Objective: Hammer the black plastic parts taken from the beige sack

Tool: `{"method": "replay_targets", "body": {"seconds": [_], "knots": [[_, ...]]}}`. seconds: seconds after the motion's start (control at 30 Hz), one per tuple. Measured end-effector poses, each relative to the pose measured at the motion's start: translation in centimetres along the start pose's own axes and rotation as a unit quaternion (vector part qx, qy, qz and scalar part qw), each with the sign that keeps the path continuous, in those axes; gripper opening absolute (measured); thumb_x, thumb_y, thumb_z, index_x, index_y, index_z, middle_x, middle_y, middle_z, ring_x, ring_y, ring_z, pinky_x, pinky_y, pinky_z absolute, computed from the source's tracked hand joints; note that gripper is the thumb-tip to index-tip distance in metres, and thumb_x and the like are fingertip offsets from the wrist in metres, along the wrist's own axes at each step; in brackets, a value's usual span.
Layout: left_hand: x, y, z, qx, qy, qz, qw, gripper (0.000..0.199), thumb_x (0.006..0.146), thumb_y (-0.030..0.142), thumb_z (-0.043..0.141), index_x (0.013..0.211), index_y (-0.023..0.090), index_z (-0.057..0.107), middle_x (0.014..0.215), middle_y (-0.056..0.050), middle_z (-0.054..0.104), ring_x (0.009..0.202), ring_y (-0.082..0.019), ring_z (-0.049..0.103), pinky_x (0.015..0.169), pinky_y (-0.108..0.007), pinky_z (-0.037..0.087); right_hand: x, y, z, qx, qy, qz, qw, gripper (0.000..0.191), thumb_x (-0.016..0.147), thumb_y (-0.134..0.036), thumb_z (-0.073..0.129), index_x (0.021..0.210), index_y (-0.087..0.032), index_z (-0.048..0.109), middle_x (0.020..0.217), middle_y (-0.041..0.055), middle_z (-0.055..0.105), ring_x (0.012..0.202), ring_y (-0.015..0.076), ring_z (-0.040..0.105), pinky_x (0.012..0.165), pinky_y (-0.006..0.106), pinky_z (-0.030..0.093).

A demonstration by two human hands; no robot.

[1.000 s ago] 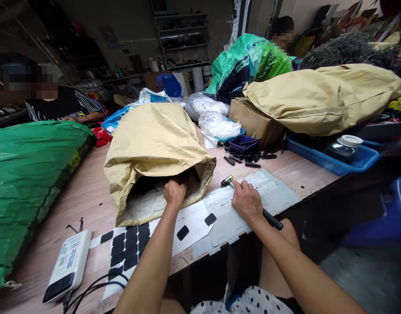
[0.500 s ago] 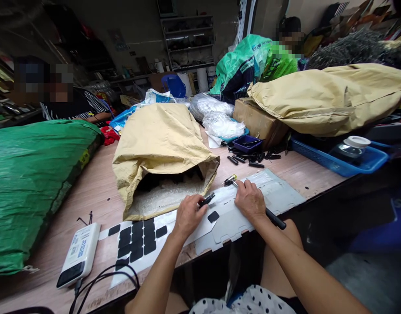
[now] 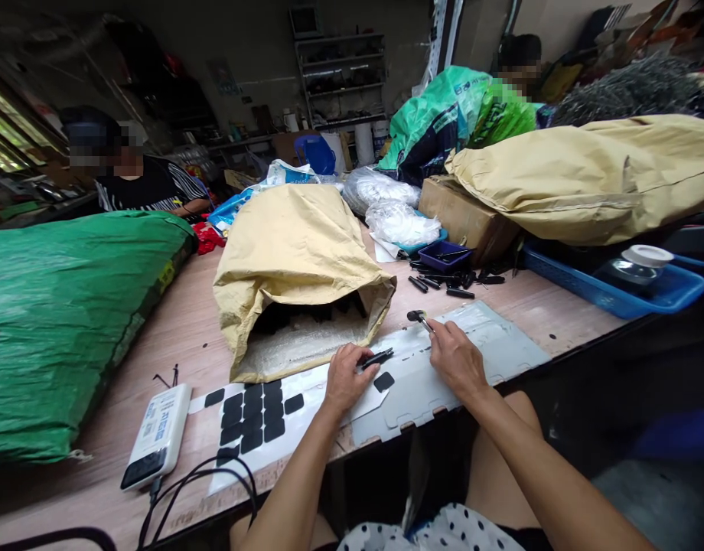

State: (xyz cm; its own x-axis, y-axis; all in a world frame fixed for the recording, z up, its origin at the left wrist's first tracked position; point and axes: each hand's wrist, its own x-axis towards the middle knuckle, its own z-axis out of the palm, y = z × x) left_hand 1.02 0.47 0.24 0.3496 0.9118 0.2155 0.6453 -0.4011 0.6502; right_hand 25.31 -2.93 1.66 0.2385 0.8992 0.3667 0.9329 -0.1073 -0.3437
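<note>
My left hand [image 3: 347,375] is closed on a small slim black plastic part [image 3: 379,357], which lies low over the grey sheet [image 3: 490,340]. The right hand [image 3: 458,356] grips a small mallet [image 3: 419,316] by its metal shaft. Its dark head is raised above the sheet, ahead and to the right of the black part; the handle's far end is hidden behind my forearm. Left of my left hand lies a white backing sheet [image 3: 246,463] with several rounded black stickers [image 3: 264,413]. One more black sticker [image 3: 384,382] is just below the black part.
A beige sack [image 3: 294,245] opens toward me, showing dark contents. Loose black parts [image 3: 460,293] lie beside a purple tray [image 3: 445,256]. A blue basket [image 3: 616,298] holds a jar. At left are a power bank [image 3: 157,438] with cables and a green sack [image 3: 82,329]. Two people sit beyond.
The mallet's head has turned, its yellow face no longer plain and its handle now behind my arm. The black part lies flatter in my left hand. The whole view has shifted slightly.
</note>
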Motion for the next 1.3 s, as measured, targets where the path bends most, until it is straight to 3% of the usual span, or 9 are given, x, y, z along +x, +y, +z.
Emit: {"method": "replay_targets", "body": {"seconds": [0.13, 0.27, 0.57, 0.77, 0.97, 1.13, 1.3], "knots": [[0.2, 0.0, 0.0, -0.011, -0.01, -0.012, 1.0, 0.015, 0.083, 0.025, 0.076, 0.098, 0.022, 0.073, 0.093, -0.003, 0.067, 0.095, -0.022, 0.059, 0.085, -0.033, 0.043, -2.2, -1.8, -0.7, 0.2, 0.001, -0.037, 0.979, 0.035, 0.099, -0.023, 0.045, 0.127, -0.019, 0.066, 0.116, 0.0083, 0.072, 0.107, 0.0189, 0.066, 0.095, 0.03, 0.051], [0.3, -0.2, 0.1, -0.011, -0.013, -0.018, 1.0, 0.016, 0.083, 0.027, 0.076, 0.099, 0.024, 0.074, 0.094, -0.002, 0.068, 0.096, -0.022, 0.058, 0.086, -0.033, 0.043, -4.3, -3.5, -0.5, 0.254, -0.043, -0.077, 0.963, 0.037, 0.1, -0.024, 0.043, 0.129, -0.021, 0.065, 0.115, 0.0079, 0.073, 0.105, 0.0185, 0.068, 0.093, 0.031, 0.054], [0.1, -0.1, 0.2, 0.002, -0.011, -0.019, 1.0, 0.017, 0.085, 0.026, 0.075, 0.102, 0.026, 0.074, 0.096, -0.001, 0.067, 0.098, -0.022, 0.059, 0.088, -0.033, 0.042, -5.5, -4.3, -0.4, 0.201, -0.042, -0.102, 0.973, 0.041, 0.102, -0.023, 0.039, 0.136, -0.024, 0.062, 0.11, 0.0079, 0.071, 0.102, 0.0186, 0.069, 0.09, 0.03, 0.055], [0.1, 0.0, 0.1, 0.004, -0.011, -0.014, 1.0, 0.015, 0.086, 0.026, 0.074, 0.101, 0.025, 0.073, 0.096, -0.001, 0.066, 0.097, -0.021, 0.058, 0.087, -0.033, 0.042, -5.8, -5.2, -0.9, 0.23, -0.036, -0.102, 0.967, 0.04, 0.102, -0.025, 0.039, 0.136, -0.024, 0.062, 0.111, 0.0078, 0.071, 0.102, 0.0182, 0.069, 0.092, 0.03, 0.055], [0.0, 0.1, 0.0, 0.009, -0.01, -0.007, 1.0, 0.009, 0.088, 0.028, 0.072, 0.096, 0.024, 0.073, 0.093, -0.002, 0.064, 0.095, -0.022, 0.058, 0.084, -0.033, 0.042, -5.9, -5.9, -0.4, 0.212, -0.08, -0.115, 0.967, 0.041, 0.101, -0.021, 0.04, 0.135, -0.024, 0.062, 0.108, 0.0059, 0.071, 0.099, 0.0166, 0.068, 0.09, 0.028, 0.055], [0.0, 0.3, -0.1, 0.002, -0.014, -0.015, 1.0, 0.016, 0.083, 0.025, 0.073, 0.099, 0.024, 0.072, 0.096, -0.002, 0.066, 0.096, -0.022, 0.059, 0.087, -0.034, 0.043, -4.2, -3.9, -0.8, 0.17, -0.025, -0.082, 0.982, 0.039, 0.101, -0.025, 0.042, 0.133, -0.025, 0.064, 0.113, 0.0058, 0.071, 0.102, 0.0171, 0.067, 0.086, 0.026, 0.053], [0.0, 0.3, -0.1, 0.004, -0.019, -0.012, 1.0, 0.019, 0.08, 0.02, 0.072, 0.099, 0.023, 0.071, 0.094, -0.002, 0.066, 0.096, -0.022, 0.059, 0.087, -0.034, 0.043, -1.8, -0.7, -0.6, 0.025, 0.018, -0.028, 0.999, 0.035, 0.097, -0.022, 0.051, 0.127, -0.026, 0.069, 0.103, 0.0045, 0.07, 0.091, 0.0177, 0.064, 0.075, 0.028, 0.047]]}}
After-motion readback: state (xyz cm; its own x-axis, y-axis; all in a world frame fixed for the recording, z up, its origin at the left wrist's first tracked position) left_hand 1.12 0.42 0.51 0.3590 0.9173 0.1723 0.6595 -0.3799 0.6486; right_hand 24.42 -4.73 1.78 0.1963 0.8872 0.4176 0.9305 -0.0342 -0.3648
